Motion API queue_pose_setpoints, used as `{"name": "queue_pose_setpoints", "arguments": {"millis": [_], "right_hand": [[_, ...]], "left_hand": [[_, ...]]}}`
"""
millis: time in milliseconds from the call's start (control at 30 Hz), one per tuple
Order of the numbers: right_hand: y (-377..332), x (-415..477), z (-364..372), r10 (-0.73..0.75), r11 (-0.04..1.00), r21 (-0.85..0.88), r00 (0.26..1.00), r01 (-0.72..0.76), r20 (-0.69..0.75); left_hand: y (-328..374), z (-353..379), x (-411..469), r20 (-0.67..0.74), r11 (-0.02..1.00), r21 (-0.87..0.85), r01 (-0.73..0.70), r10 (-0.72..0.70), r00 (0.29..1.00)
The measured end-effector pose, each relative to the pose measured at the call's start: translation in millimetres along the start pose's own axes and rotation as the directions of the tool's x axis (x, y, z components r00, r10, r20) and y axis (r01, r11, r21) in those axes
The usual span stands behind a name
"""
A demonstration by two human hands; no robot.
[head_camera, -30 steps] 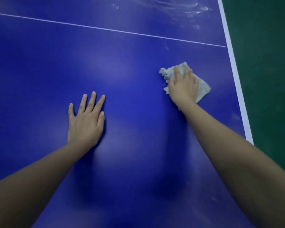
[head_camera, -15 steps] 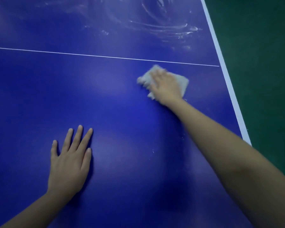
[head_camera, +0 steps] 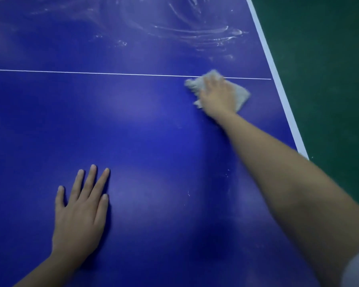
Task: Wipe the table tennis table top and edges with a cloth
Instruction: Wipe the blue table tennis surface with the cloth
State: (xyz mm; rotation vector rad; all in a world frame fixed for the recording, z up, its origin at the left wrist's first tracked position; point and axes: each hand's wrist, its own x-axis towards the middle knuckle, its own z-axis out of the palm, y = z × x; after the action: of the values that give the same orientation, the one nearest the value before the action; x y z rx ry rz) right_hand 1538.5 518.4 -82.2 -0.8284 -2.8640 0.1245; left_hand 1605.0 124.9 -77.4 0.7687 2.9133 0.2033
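Observation:
The blue table tennis table top (head_camera: 145, 125) fills most of the view. My right hand (head_camera: 216, 98) presses a crumpled pale grey cloth (head_camera: 241, 95) flat onto the top, right at the thin white centre line (head_camera: 112, 73) and near the white right edge band (head_camera: 282, 94). The hand and cloth are motion-blurred. My left hand (head_camera: 79, 212) lies flat on the table at the lower left, fingers spread, holding nothing.
Beyond the centre line, whitish swirled smears (head_camera: 195, 32) streak the far half of the top. Dark green floor (head_camera: 330, 69) lies past the right edge. A few small white specks (head_camera: 228, 172) dot the blue surface under my right forearm.
My right hand has slid the cloth away from me, up to the white centre line and slightly rightward. My left hand has stayed flat on the table; the view has tilted forward.

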Motion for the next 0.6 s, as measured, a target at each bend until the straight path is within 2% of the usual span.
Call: {"name": "queue_pose_setpoints", "arguments": {"millis": [100, 167, 233, 300, 367, 467, 533, 567, 600], "right_hand": [[80.9, -5.9, -11.8, 0.270, 0.963, -0.003, 0.963, -0.270, 0.007], [98.6, -18.4, -17.8, 0.244, 0.970, 0.013, 0.969, -0.245, 0.050], [81.6, -42.2, -23.9, 0.078, 0.996, 0.046, 0.994, -0.081, 0.081], [49.6, -86.6, -27.0, -0.145, 0.987, 0.083, 0.980, 0.135, 0.135], [13.3, -159.9, -30.2, -0.389, 0.921, 0.119, 0.900, 0.372, 0.196], [-31.7, -279.1, -38.3, -0.697, 0.716, 0.261, 0.685, 0.648, 0.211], [-38.8, -306.9, -41.9, -0.783, 0.621, 0.334, 0.578, 0.709, 0.231], [-35.0, -301.9, -42.5, -0.798, 0.602, 0.322, 0.560, 0.731, 0.222], [-28.3, -288.8, -42.2, -0.791, 0.611, 0.287, 0.583, 0.738, 0.185]], "left_hand": [[-0.3, 0.7, -1.8, -0.006, 1.000, 0.003, -0.005, 0.005, 1.000], [-0.9, 1.5, -0.7, -0.009, 1.000, 0.007, -0.004, 0.004, 1.000], [-1.9, 2.5, -1.1, -0.014, 1.000, 0.007, -0.006, 0.006, 1.000], [-2.3, 3.2, -2.1, -0.022, 1.000, 0.000, -0.010, 0.010, 1.000], [-2.0, 3.7, -2.7, -0.025, 1.000, 0.001, -0.013, 0.013, 1.000], [-0.9, 2.9, -2.3, -0.026, 1.000, -0.008, -0.010, 0.010, 1.000], [-0.3, 1.8, -3.0, -0.027, 1.000, -0.006, -0.007, 0.007, 1.000], [0.2, 1.8, -3.5, -0.027, 1.000, 0.001, -0.008, 0.008, 1.000], [0.6, 1.9, -3.8, -0.026, 1.000, 0.005, -0.009, 0.009, 1.000]]}}
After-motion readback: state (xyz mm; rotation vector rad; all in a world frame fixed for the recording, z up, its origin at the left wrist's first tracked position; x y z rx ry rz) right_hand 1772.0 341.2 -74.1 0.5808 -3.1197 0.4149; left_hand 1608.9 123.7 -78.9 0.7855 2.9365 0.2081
